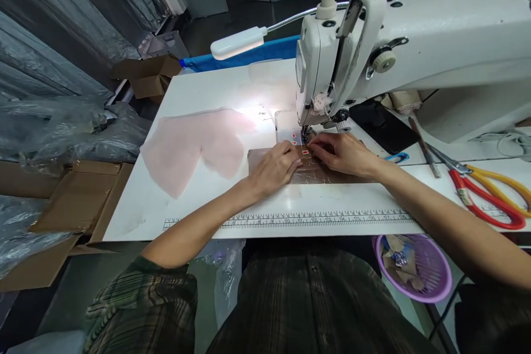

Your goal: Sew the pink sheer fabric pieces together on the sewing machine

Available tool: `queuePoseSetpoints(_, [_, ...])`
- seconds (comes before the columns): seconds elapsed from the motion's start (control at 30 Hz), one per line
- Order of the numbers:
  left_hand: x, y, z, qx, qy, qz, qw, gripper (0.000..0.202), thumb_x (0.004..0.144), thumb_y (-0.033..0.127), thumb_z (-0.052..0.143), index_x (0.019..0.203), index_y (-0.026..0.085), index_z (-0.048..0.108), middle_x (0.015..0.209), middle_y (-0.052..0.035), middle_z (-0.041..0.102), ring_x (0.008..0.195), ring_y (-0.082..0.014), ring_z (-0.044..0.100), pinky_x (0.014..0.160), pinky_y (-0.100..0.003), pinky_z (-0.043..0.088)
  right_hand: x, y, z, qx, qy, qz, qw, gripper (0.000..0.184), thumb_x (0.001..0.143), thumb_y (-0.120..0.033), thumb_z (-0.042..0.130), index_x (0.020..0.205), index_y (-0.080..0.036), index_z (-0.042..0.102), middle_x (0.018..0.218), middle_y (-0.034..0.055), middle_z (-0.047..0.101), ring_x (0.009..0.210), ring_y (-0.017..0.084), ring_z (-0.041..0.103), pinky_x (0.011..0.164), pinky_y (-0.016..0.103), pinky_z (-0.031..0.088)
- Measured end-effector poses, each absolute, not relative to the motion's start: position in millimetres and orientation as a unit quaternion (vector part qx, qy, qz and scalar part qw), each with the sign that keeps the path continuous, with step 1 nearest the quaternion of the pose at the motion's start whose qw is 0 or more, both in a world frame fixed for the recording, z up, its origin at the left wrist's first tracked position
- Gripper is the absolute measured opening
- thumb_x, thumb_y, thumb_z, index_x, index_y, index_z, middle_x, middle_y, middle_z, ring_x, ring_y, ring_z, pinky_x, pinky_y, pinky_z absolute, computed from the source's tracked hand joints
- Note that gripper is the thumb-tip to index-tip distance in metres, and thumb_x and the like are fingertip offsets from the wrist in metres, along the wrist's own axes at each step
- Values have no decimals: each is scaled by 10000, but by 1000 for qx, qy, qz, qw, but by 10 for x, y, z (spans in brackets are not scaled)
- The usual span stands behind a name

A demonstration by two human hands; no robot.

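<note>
A white sewing machine (327, 61) stands over the table, its presser foot (306, 134) lowered close to the work area. Just left of the foot, my left hand (277, 166) rests on a brown strip (323, 176), fingers curled together. From the right, my right hand (342, 152) reaches in beside the foot, with thumb and fingers pinched. Whatever either hand holds is too small or hidden to name. Small red-and-white marks (306, 152) show between the fingertips. Sheer pink fabric (194, 138) lies flat to the left, apart from both hands.
Scissors with red and yellow handles (489, 193) lie at the right, near a black phone-like slab (385, 124). A printed ruler (290, 219) runs along the front edge of the table. A purple basket (442, 282) sits below; cardboard boxes (78, 193) are left.
</note>
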State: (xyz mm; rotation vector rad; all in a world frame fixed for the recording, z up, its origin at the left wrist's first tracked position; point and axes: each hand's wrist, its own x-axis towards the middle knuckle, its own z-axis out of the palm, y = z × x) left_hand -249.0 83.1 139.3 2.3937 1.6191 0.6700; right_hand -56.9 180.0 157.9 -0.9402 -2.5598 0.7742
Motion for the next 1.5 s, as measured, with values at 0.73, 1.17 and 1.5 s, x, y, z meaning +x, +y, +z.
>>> queuePoseSetpoints(0.73, [-2523,873,1390,650,604,366,281,301,850,308,694,1119,215,596,880,5,763,686,-115,642,686,-268,517,-585,1732,1453,-281,-875,361,158,256,775,-307,586,944,-156,704,655,-9,587,556,87,465,576,234,353])
queuePoseSetpoints(1.17, [-2503,866,1388,623,603,386,315,323,841,269,688,1139,203,580,877,-2,776,582,-89,572,614,-262,484,-583,1698,1477,-310,-852,390,159,297,805,-350,588,974,-144,719,642,-11,582,536,78,447,551,233,350])
queuePoseSetpoints(1.5, [-2512,874,1395,618,617,374,313,395,824,260,708,1188,211,563,877,6,763,594,-91,580,632,-267,472,-600,1686,1445,-323,-855,373,160,285,823,-395,581,923,-160,707,620,-14,577,535,85,450,556,236,334])
